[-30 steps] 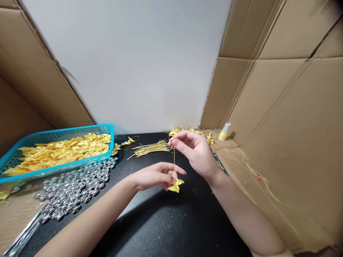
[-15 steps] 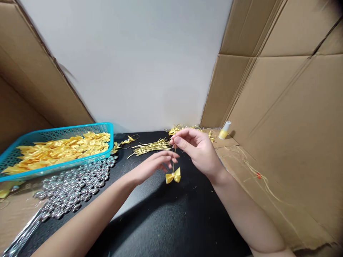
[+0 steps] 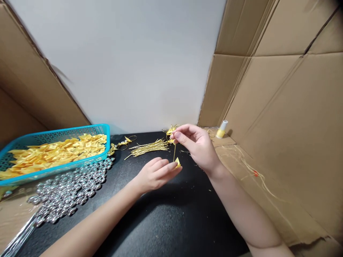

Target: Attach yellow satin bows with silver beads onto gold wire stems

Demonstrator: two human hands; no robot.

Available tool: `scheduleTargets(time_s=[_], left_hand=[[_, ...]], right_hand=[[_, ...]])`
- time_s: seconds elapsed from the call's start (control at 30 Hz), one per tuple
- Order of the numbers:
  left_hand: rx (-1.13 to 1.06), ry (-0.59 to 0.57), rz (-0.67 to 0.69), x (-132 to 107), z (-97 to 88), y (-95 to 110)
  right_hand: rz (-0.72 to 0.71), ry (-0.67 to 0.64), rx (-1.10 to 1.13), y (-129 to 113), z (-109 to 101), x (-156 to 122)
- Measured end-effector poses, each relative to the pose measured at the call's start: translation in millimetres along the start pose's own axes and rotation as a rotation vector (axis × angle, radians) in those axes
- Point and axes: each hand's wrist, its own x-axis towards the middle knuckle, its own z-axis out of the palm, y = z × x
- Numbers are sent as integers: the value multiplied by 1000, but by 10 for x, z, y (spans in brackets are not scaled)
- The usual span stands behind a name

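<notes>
A thin gold cord (image 3: 175,152) runs down from the pinched fingertips of my right hand (image 3: 199,148). At its lower end is a yellow ribbon bow (image 3: 178,162), mostly hidden by my left hand (image 3: 158,174). The left fingers are closed around the bow, seen from the back of the hand. Behind the hands, a bundle of gold cords (image 3: 150,147) lies on the black table top (image 3: 166,221).
At left stands a blue basket (image 3: 108,141) of yellow bows (image 3: 64,151). Silver beads on stems (image 3: 72,189) lie before it. Finished-looking bow loops (image 3: 125,142) sit at the back. A thread spool (image 3: 222,129) stands right, near loose threads (image 3: 257,175) on cardboard.
My left hand has moved down from beside the cord to the bow and closed on it. The right hand still pinches the cord's upper end. The view has shifted slightly.
</notes>
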Motion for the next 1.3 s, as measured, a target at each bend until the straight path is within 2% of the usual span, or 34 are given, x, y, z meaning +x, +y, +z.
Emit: scheduleTargets(time_s=[0.07, 0.13, 0.2, 0.27, 0.37, 0.43, 0.6, 0.73, 0.83, 0.97, 1.03, 1.17, 1.3], left_hand=[[-19, 82, 76, 7, -10, 19], [-65, 190, 81, 19, -39, 66], [-167, 309, -12, 38, -75, 142], [-359, 389, -138, 60, -113, 233], [-672, 366, -265, 79, -173, 352], [-745, 339, -288, 81, -214, 412], [-693, 394, -349, 83, -312, 514], [-809, 350, -464, 91, -377, 556], [-921, 335, -490, 91, -401, 562], [-964, 386, -497, 78, -431, 563], [-932, 458, -479, 67, -457, 573], [-800, 577, -394, 38, -519, 621], [-635, 623, -314, 7, -557, 698]], right_hand=[[-4, 3, -12, 6, -9, 8], [-8, 14, -31, 16, -28, 22], [-22, 48, -46, 26, -57, 41], [-53, 104, -57, 31, -90, 60], [-94, 172, -56, 19, -135, 78], [-107, 181, -43, 2, -157, 80], [-132, 162, -1, -15, -171, 71], [-116, 162, -3, 19, -168, 78], [-96, 167, -2, 37, -169, 85], [-109, 158, -33, -19, -166, 55], [-135, 108, -132, -80, -151, 14], [-198, -81, -428, -196, -59, -109], [-350, -104, -706, -240, 73, -225]])
